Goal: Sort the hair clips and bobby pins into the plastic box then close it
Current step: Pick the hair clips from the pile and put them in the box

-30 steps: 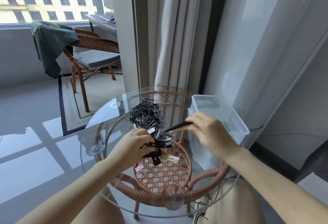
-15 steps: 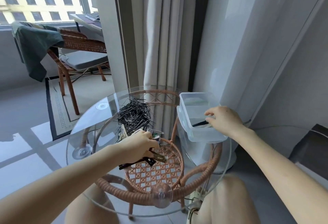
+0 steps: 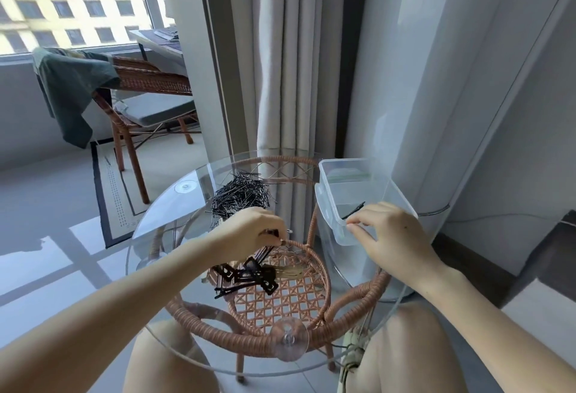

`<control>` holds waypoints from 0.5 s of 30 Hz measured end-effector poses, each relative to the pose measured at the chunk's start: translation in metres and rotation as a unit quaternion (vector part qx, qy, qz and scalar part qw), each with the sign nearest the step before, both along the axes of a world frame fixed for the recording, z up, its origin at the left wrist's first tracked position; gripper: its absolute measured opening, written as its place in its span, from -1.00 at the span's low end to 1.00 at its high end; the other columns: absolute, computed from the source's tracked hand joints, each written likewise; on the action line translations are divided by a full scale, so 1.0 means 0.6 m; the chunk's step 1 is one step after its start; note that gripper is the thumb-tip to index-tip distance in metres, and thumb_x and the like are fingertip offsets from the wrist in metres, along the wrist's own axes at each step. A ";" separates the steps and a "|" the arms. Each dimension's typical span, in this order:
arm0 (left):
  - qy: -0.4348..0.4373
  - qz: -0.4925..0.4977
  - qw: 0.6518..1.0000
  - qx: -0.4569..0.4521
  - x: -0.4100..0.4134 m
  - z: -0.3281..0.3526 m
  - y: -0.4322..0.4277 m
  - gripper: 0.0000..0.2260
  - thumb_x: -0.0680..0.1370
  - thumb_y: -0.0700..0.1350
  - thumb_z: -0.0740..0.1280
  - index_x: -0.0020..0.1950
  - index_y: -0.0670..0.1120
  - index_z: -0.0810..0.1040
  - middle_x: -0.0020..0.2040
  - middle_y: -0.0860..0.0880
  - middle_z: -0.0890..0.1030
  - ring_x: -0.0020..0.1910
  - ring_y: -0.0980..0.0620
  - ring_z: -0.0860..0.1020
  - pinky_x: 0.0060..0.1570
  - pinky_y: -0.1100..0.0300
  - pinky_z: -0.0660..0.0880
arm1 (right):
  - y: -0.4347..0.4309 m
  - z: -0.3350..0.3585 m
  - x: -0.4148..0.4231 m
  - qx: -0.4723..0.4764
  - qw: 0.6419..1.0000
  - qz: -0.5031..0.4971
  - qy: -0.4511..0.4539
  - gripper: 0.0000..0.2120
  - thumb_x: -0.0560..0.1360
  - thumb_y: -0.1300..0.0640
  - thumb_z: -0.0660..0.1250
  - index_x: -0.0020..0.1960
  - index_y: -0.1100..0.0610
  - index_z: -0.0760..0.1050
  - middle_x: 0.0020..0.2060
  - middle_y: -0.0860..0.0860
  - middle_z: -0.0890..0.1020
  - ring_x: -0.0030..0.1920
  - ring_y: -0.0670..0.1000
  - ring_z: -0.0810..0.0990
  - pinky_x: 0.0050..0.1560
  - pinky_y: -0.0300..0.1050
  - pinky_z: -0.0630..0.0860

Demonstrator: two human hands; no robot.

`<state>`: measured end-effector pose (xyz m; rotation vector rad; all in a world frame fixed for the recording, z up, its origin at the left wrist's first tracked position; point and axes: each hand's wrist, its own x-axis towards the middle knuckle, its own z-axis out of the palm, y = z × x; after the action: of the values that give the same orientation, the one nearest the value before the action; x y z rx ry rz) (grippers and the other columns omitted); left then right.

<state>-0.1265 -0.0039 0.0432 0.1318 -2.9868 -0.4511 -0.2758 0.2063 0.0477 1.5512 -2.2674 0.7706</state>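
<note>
Clips point(image 3: 246, 277), black and tangled, lie on the glass table point(image 3: 162, 221) near its middle, just under your left hand point(image 3: 249, 233). Your left fingers are curled shut on the top of a clip whose black leg hangs down toward that cluster; how much else sits inside the fist you cannot tell from this angle. Beyond that hand, toward the table's far edge, the pins point(image 3: 240, 196) sit in a loose black heap.

At the table's right edge stands the clear box point(image 3: 330, 205), lid off, its near wall overhanging the rim of the glass. One dark clip point(image 3: 353, 210) lies slanted inside it, toward the near end. Your right hand point(image 3: 396, 237) rests at the box's near right corner, fingers bent over the rim with the fingertips point(image 3: 353, 223) just beside that clip; the hand is loosely open and grips nothing that shows.

Beneath the glass you see the woven wicker frame point(image 3: 280, 299) of the table.
</note>
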 end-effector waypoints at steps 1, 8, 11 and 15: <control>0.026 0.019 0.999 0.008 -0.005 0.005 -0.003 -0.87 0.48 -0.13 0.35 0.00 -0.09 0.62 -0.08 0.05 0.63 -0.14 0.16 0.51 -0.04 0.34 0.44 | 0.001 -0.002 0.002 -0.002 1.000 0.000 -0.005 -0.95 0.41 0.20 0.41 -0.22 0.10 0.64 -0.29 -0.04 0.68 -0.21 0.05 0.60 -0.23 -0.07 0.55; 0.209 0.079 0.957 0.188 -0.079 0.078 0.021 -0.90 0.45 -0.23 0.38 -0.13 -0.03 0.58 -0.27 0.13 0.59 -0.32 0.21 0.55 -0.28 0.38 0.53 | 0.031 0.007 -0.017 -0.068 0.996 -0.051 -0.033 -0.98 0.40 0.22 0.43 -0.18 0.13 0.65 -0.25 -0.02 0.70 -0.18 0.02 0.63 -0.18 -0.07 0.57; 0.247 0.086 0.929 0.261 -0.148 0.114 0.053 -0.94 0.46 -0.21 0.38 -0.14 -0.05 0.57 -0.28 0.00 0.62 -0.46 0.17 0.51 -0.44 0.34 0.51 | 0.045 0.010 -0.035 -0.086 0.993 -0.079 -0.034 -0.96 0.40 0.24 0.43 -0.18 0.15 0.65 -0.25 -0.02 0.70 -0.23 -0.02 0.60 -0.24 -0.17 0.51; 0.213 0.071 0.948 0.226 -0.237 0.108 0.095 -0.96 0.46 -0.21 0.36 -0.11 -0.13 0.58 -0.29 -0.04 0.57 -0.37 0.00 0.49 -0.35 0.24 0.46 | 0.056 0.007 -0.048 -0.097 0.990 -0.093 -0.040 -0.95 0.38 0.27 0.44 -0.17 0.16 0.65 -0.27 0.00 0.70 -0.29 -0.07 0.54 -0.28 -0.19 0.47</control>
<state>-0.2688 0.0533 0.1078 0.2512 -2.3908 -0.9964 -0.3045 0.2398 0.0520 1.2239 -2.2755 0.9812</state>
